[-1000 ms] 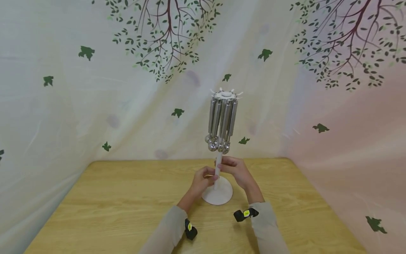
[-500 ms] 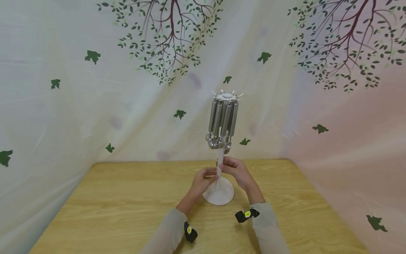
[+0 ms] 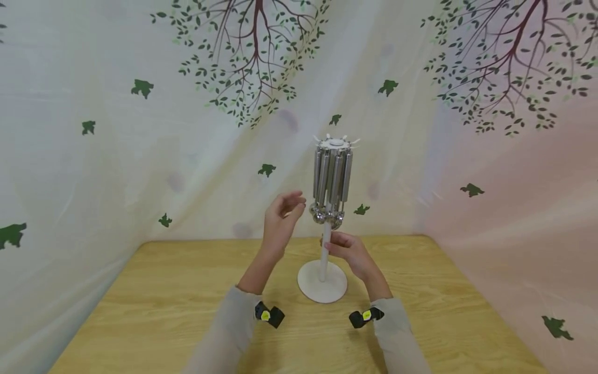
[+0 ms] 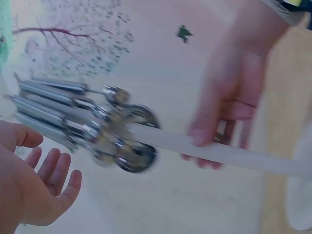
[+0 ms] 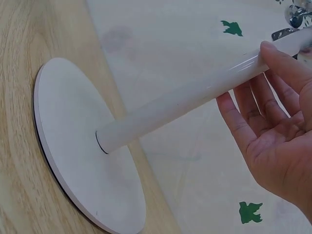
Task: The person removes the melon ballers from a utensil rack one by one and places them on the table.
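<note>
Where fingers (image 5: 239, 117) grip, one pole (image 5: 178, 100) — one base (image 5: 73, 136)

light is soft, dim; left wrist view blurred.

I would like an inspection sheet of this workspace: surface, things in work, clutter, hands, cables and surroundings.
Surface: wooden table, light grain visible.
Job's things: white stand, round base on the table, shiny metal pieces hanging around its top.
Clutter: nothing seen.
Hands: right hand holds the pole below the metal pieces; left hand, raised beside them, holds nothing.
Cables: nothing seen.
Surroundings: pale cloth printed with trees and green shapes; black camera on each wrist.
</note>
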`<state>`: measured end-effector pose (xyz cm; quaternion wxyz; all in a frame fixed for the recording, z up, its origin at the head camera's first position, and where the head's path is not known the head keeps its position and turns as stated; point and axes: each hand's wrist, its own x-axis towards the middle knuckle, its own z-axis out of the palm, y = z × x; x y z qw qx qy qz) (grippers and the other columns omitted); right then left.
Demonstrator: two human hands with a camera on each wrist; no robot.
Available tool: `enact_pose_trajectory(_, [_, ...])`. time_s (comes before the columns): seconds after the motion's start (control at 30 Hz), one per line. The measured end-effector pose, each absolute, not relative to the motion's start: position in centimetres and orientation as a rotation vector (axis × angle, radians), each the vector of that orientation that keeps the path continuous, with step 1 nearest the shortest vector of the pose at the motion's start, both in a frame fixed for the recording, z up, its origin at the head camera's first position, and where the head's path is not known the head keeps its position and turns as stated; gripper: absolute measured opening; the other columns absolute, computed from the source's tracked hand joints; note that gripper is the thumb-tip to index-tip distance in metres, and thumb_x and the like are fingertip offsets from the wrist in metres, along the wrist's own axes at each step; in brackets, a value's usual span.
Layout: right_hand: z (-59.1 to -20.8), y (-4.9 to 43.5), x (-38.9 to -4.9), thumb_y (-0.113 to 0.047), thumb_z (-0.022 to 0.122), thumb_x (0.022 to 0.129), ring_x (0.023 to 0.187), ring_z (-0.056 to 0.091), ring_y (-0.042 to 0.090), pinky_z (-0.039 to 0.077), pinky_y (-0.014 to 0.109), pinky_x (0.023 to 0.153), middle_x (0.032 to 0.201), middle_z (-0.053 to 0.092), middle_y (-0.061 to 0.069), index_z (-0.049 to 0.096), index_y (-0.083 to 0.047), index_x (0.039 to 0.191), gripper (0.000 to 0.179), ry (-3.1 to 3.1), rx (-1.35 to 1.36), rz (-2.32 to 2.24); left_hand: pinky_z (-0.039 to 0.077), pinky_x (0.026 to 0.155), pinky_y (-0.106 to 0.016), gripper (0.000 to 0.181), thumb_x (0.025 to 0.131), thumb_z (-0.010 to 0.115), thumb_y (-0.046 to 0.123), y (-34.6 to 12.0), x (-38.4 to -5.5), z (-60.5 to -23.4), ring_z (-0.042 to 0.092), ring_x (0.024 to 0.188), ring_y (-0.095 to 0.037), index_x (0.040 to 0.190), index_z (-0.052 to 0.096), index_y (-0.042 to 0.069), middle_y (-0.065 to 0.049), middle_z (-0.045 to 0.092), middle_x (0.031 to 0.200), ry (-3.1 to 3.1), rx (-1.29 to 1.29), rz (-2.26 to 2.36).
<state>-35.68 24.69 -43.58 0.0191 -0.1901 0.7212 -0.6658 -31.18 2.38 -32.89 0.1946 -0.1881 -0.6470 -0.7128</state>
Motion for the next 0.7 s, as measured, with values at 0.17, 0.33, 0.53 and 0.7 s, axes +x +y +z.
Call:
enact_pose_trajectory(0.17, [-43.5, 24.7, -35.6, -0.009, 0.069, 0.097, 0.105, 0.070, 0.012, 0.059, 0.032, 0.096, 0.117, 0.074, 0.009, 0.057, 0.014, 0.132, 0.044, 2.212, -0.579, -2.080, 0.058, 0.097, -0.035, 0.030, 0.099, 0.063, 0.007, 2.3, -30.8, -29.8, 0.068, 0.110, -0.028, 0.129, 0.063, 0.003, -0.020, 0.070, 0.120, -1.834, -0.663, -1.969])
enact_pose_trajectory(0.33, [-43.4, 24.8, -35.5, -0.011, 0.069, 0.097, 0.105, 0.070, 0.012, 0.058, 0.031, 0.096, 0.118, 0.074, 0.008, 0.057, 0.013, 0.132, 0.044, 2.214, -0.575, -2.073, 0.056, 0.104, -0.045, 0.032, 0.099, 0.064, 0.006, 2.4, -31.3, -28.9, 0.068, 0.113, -0.030, 0.130, 0.064, 0.005, -0.018, 0.069, 0.123, -1.882, -0.709, -1.952])
enact_pose_trajectory(0.53, [-43.6, 24.9, -35.5, -0.011, 0.067, 0.098, 0.106, 0.070, 0.013, 0.057, 0.033, 0.098, 0.122, 0.071, 0.019, 0.058, 0.013, 0.131, 0.042, 2.217, -0.597, -2.056, 0.057, 0.102, -0.041, 0.032, 0.098, 0.067, 0.007, 2.5, -32.1, -28.8, 0.068, 0.113, -0.028, 0.130, 0.066, 0.006, -0.014, 0.069, 0.125, -1.929, -0.771, -1.990])
enact_pose_trajectory(0.7, [-43.6, 24.9, -35.5, -0.011, 0.067, 0.098, 0.106, 0.070, 0.013, 0.058, 0.034, 0.098, 0.124, 0.069, 0.023, 0.060, 0.011, 0.130, 0.039, 2.225, -0.614, -2.064, 0.058, 0.101, -0.040, 0.034, 0.096, 0.071, 0.009, 2.6, -32.7, -28.7, 0.069, 0.113, -0.028, 0.130, 0.067, 0.006, -0.014, 0.069, 0.127, -1.959, -0.804, -2.015])
